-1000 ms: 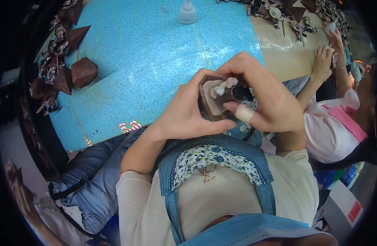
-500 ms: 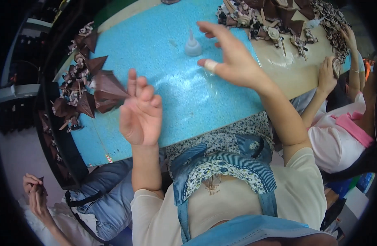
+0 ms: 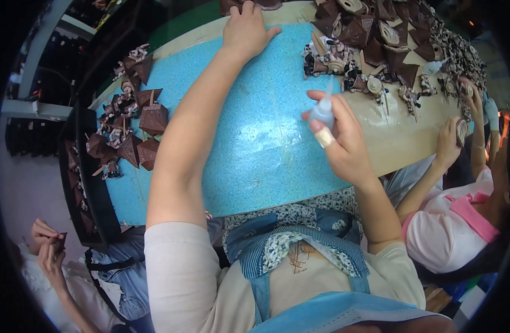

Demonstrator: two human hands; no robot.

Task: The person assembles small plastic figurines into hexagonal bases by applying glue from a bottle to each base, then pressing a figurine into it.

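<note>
My right hand [image 3: 346, 139], with a light bandage on its thumb, grips a small translucent squeeze bottle [image 3: 322, 114]. The bottle's thin nozzle points up and away, over the right side of the blue mat [image 3: 255, 150]. My left arm stretches across that mat to the far table edge. There my left hand [image 3: 246, 33] has its thumb spread to the side and its fingers at dark brown pieces [image 3: 266, 4]. Whether the fingertips touch a piece is hard to make out.
Brown faceted pieces with small figurines [image 3: 130, 150] stand along the mat's left edge, beside a black tray [image 3: 102, 222]. A big heap of brown pieces [image 3: 357, 33] and figurines covers the far right. A person's hand [image 3: 449, 144] works at right, another person's hands [image 3: 49, 250] at lower left.
My right hand has picked up the squeeze bottle from the mat and drawn it right and nearer. My left hand has moved from the brown pieces at left to the far edge.
</note>
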